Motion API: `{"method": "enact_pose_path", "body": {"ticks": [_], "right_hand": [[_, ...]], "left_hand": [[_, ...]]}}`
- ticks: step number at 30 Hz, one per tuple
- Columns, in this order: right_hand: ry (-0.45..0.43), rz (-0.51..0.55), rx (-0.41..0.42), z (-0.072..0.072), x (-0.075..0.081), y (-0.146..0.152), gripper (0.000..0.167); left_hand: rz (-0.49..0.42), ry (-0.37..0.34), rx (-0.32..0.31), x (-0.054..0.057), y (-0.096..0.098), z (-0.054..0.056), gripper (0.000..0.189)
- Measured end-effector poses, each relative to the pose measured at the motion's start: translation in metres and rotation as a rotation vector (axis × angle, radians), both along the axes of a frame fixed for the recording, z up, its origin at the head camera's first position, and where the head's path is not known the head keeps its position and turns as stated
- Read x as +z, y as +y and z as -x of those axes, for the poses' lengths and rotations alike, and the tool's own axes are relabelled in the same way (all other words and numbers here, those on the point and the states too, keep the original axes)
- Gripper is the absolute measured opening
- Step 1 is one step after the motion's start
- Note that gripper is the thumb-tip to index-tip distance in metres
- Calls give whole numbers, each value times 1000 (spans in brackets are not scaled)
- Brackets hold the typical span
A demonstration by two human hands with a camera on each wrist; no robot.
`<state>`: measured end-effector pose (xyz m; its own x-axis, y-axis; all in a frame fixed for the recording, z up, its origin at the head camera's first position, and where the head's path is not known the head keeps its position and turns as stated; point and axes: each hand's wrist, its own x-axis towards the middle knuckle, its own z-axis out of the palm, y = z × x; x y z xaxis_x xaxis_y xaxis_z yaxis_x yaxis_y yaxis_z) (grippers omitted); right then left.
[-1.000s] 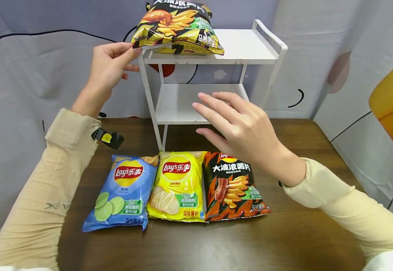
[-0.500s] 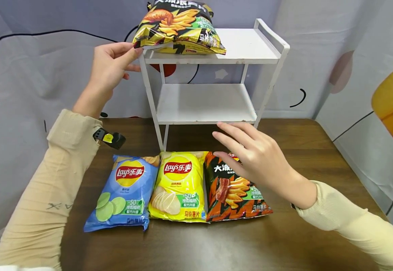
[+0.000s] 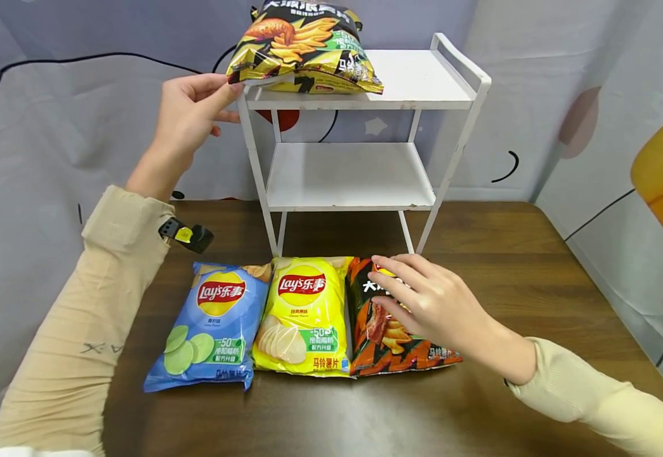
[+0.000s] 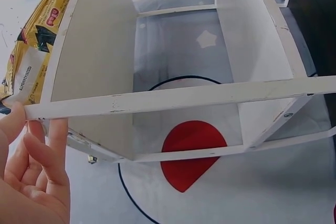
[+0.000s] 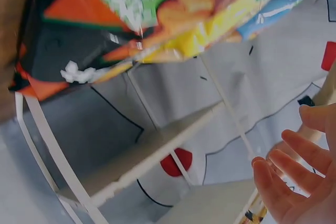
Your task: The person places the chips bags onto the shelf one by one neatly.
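My left hand [image 3: 188,124] is at the top left corner of a white two-tier rack [image 3: 360,105]. In the left wrist view that hand [image 4: 39,166] holds the rack's frame [image 4: 173,98] there, fingertips against the bar. Right above its thumb is the lower corner of a black and yellow chip bag [image 3: 297,38]. My right hand [image 3: 428,298], fingers spread and relaxed, is over a black and orange chip bag [image 3: 379,362] and hides part of its front. The right wrist view shows this hand [image 5: 302,171] apart from the bag [image 5: 126,30].
A yellow chip bag [image 3: 302,317] and a blue chip bag [image 3: 211,330] lie to the left of the black and orange one on the wooden table [image 3: 331,419]. Another yellow-edged bag [image 3: 320,82] lies under the top one. The rack's lower shelf [image 3: 351,178] is bare.
My right hand has come down from in front of the rack's lower shelf to over the black and orange chip bag. My left hand stays at the rack's corner.
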<state>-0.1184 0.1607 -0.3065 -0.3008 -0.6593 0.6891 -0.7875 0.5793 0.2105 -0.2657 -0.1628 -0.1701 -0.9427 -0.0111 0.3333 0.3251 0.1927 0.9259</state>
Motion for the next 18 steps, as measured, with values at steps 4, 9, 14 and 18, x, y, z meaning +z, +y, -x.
{"method": "enact_pose_path", "body": {"ticks": [4,9,14,18], "right_hand": [[-41,-27,-14,-7,-11,6,39],[-103,-58,-52,-13,-23,16,49],[-155,-84,-64,-17,-35,22,46],[-186,-101,-92,-21,-46,24,44]], "left_hand": [[-5,1,-1,0,0,0,12],[-13,11,-4,-2,1,1,9],[-12,19,0,-2,0,1,11],[-16,26,-4,-1,0,1,9]]}}
